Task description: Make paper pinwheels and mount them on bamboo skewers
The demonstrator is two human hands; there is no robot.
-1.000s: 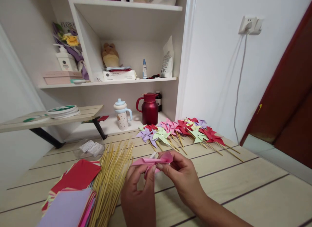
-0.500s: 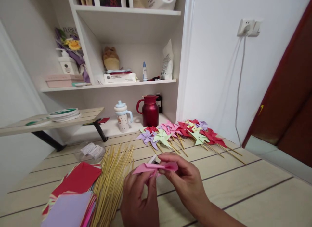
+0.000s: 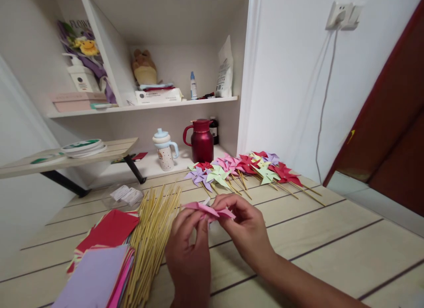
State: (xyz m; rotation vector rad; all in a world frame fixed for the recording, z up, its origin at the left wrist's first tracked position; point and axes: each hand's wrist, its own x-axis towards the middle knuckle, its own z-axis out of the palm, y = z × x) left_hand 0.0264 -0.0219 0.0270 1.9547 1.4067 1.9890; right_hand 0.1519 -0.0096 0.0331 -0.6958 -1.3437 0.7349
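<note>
Between my two hands, above the table, is a piece of folded pink paper (image 3: 208, 209). My left hand (image 3: 188, 242) pinches its left and lower part between thumb and fingers. My right hand (image 3: 243, 224) grips the paper's right side, thumb below and fingertips on top. A small white strip pokes out behind the paper; what it is I cannot make out. Just left of my hands lie many thin wooden sticks (image 3: 150, 237). Beyond my hands, finished paper pinwheels (image 3: 220, 177) in pink, red, green and purple rest on their sticks.
Stacked paper sheets, red (image 3: 111, 228) and purple (image 3: 92, 277), lie at the left. Behind them is a clear container (image 3: 122, 195) with white packets. A red jug (image 3: 202, 142) and a spotted cup (image 3: 165, 151) stand at the back. A small raised stand (image 3: 109, 149) holds white rolls.
My fingers have pressed the pink paper flatter, and its open right-hand loop has been folded down toward the middle. The view has tipped downward slightly.
</note>
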